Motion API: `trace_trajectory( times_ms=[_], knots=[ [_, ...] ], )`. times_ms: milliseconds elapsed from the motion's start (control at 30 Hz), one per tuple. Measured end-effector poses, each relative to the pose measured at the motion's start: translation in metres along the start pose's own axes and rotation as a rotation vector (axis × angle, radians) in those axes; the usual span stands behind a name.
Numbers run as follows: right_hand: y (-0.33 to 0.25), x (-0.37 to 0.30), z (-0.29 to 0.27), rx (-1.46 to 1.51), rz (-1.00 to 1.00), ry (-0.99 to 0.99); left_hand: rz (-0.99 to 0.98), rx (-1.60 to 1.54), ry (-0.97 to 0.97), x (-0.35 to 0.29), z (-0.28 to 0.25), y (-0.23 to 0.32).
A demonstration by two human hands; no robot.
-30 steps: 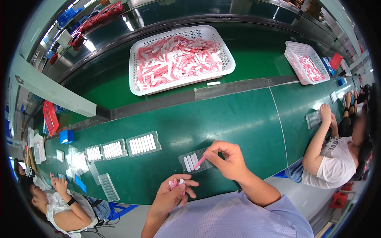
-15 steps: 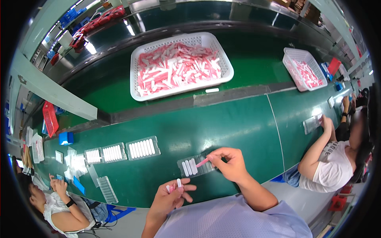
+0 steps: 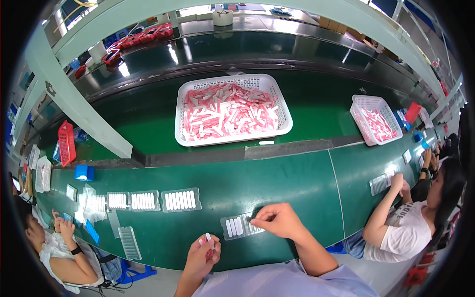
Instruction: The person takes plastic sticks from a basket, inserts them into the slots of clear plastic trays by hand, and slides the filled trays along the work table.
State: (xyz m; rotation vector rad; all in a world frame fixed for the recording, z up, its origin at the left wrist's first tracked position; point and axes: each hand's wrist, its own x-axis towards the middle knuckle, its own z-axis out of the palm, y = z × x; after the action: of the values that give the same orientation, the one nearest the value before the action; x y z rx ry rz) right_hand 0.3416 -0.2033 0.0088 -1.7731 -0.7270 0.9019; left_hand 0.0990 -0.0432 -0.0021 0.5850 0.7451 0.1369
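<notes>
In front of me lies a clear plastic tray with ridged slots; several white round-ended sticks rest side by side toward its left part. My right hand is over the tray's right end, thumb and fingers pinched together; whatever is between the fingertips is too hidden to name. Lower left of the tray, my left hand is curled around a few small pink and white sticks, one white end poking up past the fingers.
Filled trays stand in a row to the left, near an unfilled tray and a blue box. Beyond the ledge is a white basket heaped with pink and white sticks. People sit at both sides; a second basket stands right.
The view has tilted upward. The pink stick that stuck out of my right fingers over the tray no longer shows. My left fingers have closed in more around their sticks.
</notes>
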Motion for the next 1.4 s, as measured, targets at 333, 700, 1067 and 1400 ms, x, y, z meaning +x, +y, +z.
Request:
trace_trajectory(
  times_ms=[333,700,1067,1400],
  knots=[
    [-0.034,0.024,0.011,-0.741,-0.114,-0.173,-0.007,-0.015,-0.091,-0.003,0.004,-0.001],
    [-0.047,-0.010,0.040,-0.193,-0.279,-0.283,-0.189,0.297,-0.322,-0.007,0.019,0.005],
    [-0.013,-0.024,0.015,0.147,-0.066,0.028,-0.150,0.281,-0.309,0.003,0.026,-0.001],
    [-0.022,-0.026,0.014,-0.081,-0.115,-0.311,-0.180,0.567,-0.420,0.007,0.043,-0.001]
  ],
)
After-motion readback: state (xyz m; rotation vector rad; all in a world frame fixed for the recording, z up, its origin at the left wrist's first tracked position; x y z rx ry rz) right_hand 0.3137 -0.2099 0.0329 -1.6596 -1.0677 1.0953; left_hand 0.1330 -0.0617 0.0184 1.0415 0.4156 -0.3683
